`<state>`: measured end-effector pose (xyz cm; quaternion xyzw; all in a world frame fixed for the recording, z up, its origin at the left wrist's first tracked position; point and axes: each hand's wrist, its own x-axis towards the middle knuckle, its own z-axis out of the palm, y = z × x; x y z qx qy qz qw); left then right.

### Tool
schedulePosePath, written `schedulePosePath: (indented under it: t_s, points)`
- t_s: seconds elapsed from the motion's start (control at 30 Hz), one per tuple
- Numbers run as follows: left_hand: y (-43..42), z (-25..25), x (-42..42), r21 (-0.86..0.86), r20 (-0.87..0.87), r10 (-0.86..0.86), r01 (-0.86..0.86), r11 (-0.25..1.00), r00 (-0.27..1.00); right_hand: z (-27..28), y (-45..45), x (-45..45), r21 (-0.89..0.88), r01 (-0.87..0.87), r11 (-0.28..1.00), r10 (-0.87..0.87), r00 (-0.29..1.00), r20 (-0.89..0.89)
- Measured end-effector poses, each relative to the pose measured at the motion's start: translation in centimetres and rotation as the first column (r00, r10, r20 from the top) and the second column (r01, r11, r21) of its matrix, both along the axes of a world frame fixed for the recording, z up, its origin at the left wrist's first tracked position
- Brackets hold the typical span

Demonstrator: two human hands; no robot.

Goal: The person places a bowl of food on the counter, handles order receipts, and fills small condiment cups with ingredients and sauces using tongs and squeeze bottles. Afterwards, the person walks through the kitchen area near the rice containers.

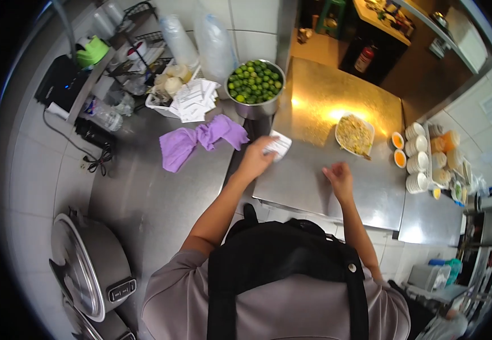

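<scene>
Left hand [259, 158] is gripping a white printed paper slip [280, 145] at the left edge of the stainless-steel tabletop [305, 184]. Right hand [341, 177] is hanging near the front edge, fingers loosely bent, parted from thumb. White rounded bowl [370, 123] of yellowish food is sitting beyond it.

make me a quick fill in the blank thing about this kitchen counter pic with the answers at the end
1. The left hand holds a slip of ____.
2. The hand nearer the food is the person's ____ one.
3. Most of the round fruits in the metal pot are ____ in colour.
4. The cloth on the counter is ____ in colour.

Missing words: paper; right; green; purple.
</scene>
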<state>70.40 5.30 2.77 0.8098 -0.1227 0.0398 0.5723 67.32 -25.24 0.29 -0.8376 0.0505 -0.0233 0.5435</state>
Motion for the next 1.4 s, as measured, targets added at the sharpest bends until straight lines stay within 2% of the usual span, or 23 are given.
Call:
schedulePosePath:
  t_s: [0.03, 0.13, 0.17, 0.3, 0.37, 0.43, 0.47, 0.5, 0.53, 0.6, 0.63, 0.67, 0.73, 0.83, 0.9, 0.93, 1.0, 1.03, 1.1, 1.17, 1.27, 1.33, 1.4]
  points:
    - [1.4, 1.3, 0.7, -0.059, 0.11, 0.173, -0.168, 0.984, 0.979, -0.7, -0.4, -0.7, 0.252, 0.013, 0.968, 0.018, 0.993, -0.119]
    - [8.0, 6.3, 3.7, -0.062, 0.254, 0.411, -0.41, 0.91, 0.875, 0.3, -0.7, -4.4, 0.601, 0.124, 0.789, 0.067, 0.956, -0.286]
    - [9.8, 7.7, 4.7, -0.172, 0.239, 0.519, -0.49, 0.855, 0.821, -0.2, -1.2, -5.3, 0.685, 0.147, 0.714, 0.099, 0.947, -0.306]
    - [16.2, 13.3, 8.3, -0.276, 0.414, 0.713, -0.668, 0.691, 0.566, -1.1, -1.5, -6.7, 0.805, 0.259, 0.533, 0.09, 0.929, -0.358]
    - [18.5, 13.7, 9.9, -0.284, 0.419, 0.741, -0.7, 0.655, 0.524, -0.5, -1.2, -6.6, 0.76, 0.245, 0.602, 0.081, 0.928, -0.364]
    - [20.3, 12.6, 11.4, -0.267, 0.279, 0.784, -0.74, 0.618, 0.554, -0.4, -0.5, -6.2, 0.735, 0.235, 0.636, 0.081, 0.927, -0.366]
    - [21.5, 10.8, 12.5, -0.103, 0.274, 0.811, -0.822, 0.559, 0.517, -0.4, 0.2, -5.5, 0.662, 0.151, 0.734, 0.103, 0.939, -0.328]
    - [22.1, 9.2, 12.9, -0.044, 0.184, 0.8, -0.808, 0.587, 0.571, -0.4, 1.1, -4.6, 0.574, 0.063, 0.817, 0.132, 0.947, -0.293]
    - [22.5, 7.6, 13.2, 0.012, 0.088, 0.784, -0.788, 0.616, 0.614, -0.1, 2.3, -3.7, 0.576, 0.054, 0.816, 0.143, 0.946, -0.291]
    - [23.5, 4.0, 13.6, 0.219, 0.03, 0.756, -0.742, 0.634, 0.654, 0.8, 5.9, -1.0, 0.272, -0.27, 0.924, 0.319, 0.935, -0.153]
    - [23.0, 4.2, 12.7, 0.185, 0.05, 0.751, -0.745, 0.641, 0.658, 1.5, 8.3, 0.3, 0.179, -0.349, 0.92, 0.364, 0.93, -0.054]
    - [22.0, 4.9, 11.6, 0.151, 0.075, 0.746, -0.747, 0.647, 0.661, 2.2, 11.2, 1.8, 0.081, -0.416, 0.906, 0.413, 0.909, 0.048]
    - [19.3, 7.4, 8.3, 0.183, 0.306, 0.789, -0.847, 0.5, 0.532, 4.2, 17.2, 4.6, -0.24, -0.529, 0.814, 0.563, 0.82, 0.105]
    - [20.4, 4.6, 5.0, 0.2, 0.429, 0.781, -0.891, 0.407, 0.453, 1.7, 25.5, 8.7, -0.426, -0.564, 0.707, 0.698, 0.654, 0.293]
    - [21.3, 1.7, 2.4, 0.313, 0.398, 0.8, -0.886, 0.342, 0.449, 0.5, 30.0, 10.3, -0.719, -0.416, 0.557, 0.725, 0.666, 0.175]
    - [22.0, -0.3, 1.3, 0.388, 0.345, 0.815, -0.862, 0.327, 0.465, 0.3, 31.5, 10.8, -0.72, -0.41, 0.56, 0.727, 0.66, 0.19]
    - [22.5, -3.4, -1.0, 0.591, 0.249, 0.828, -0.756, 0.281, 0.503, -0.7, 33.6, 11.0, -0.855, -0.397, 0.334, 0.74, 0.672, -0.022]
    - [22.9, -5.5, -1.4, 0.671, 0.2, 0.824, -0.687, 0.279, 0.53, -3.6, 34.5, 11.7, -0.934, -0.154, 0.321, 0.734, 0.664, 0.143]
    - [23.5, -7.7, -2.0, 0.746, 0.146, 0.816, -0.604, 0.28, 0.559, -3.2, 34.9, 12.5, -0.896, -0.237, 0.376, 0.74, 0.658, 0.137]
    - [23.1, -8.5, -1.8, 0.775, 0.255, 0.741, -0.589, 0.228, 0.621, -2.7, 34.7, 13.3, -0.835, -0.338, 0.435, 0.746, 0.654, 0.124]
    - [23.7, -9.0, -1.6, 0.709, 0.232, 0.724, -0.623, 0.331, 0.649, -0.3, 33.4, 13.3, -0.751, -0.393, 0.53, 0.695, 0.709, 0.119]
    - [23.6, -7.8, -1.9, 0.671, 0.24, 0.717, -0.645, 0.364, 0.655, 0.9, 31.3, 11.2, -0.634, -0.352, 0.688, 0.626, 0.731, 0.273]
    - [24.4, -7.1, -2.1, 0.59, 0.181, 0.698, -0.644, 0.487, 0.693, 0.9, 28.1, 7.9, -0.28, -0.357, 0.891, 0.453, 0.74, 0.498]
